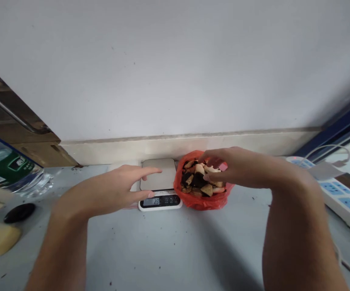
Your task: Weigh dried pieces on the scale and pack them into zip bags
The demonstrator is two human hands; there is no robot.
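Observation:
A white kitchen scale (160,201) with a pale square weighing plate (159,171) stands against the wall; the lit display seems to read 2.3. My left hand (120,189) is open over the scale's left side, thumb by the display and forefinger over the plate. Right beside the scale is a red plastic bag (207,203), its top spread open. Dried sliced pieces (199,178), brown, black and cream, fill it; their kind I cannot tell. My right hand (238,166) reaches over the bag, fingers curved and apart above the pieces, with nothing visibly gripped.
A large water bottle (14,165) with a green label lies at the left, near a black oval object (20,213) and a yellowish container (1,242). White power strips (341,198) with cables are at the right. Dark crumbs dot the pale tabletop (150,250).

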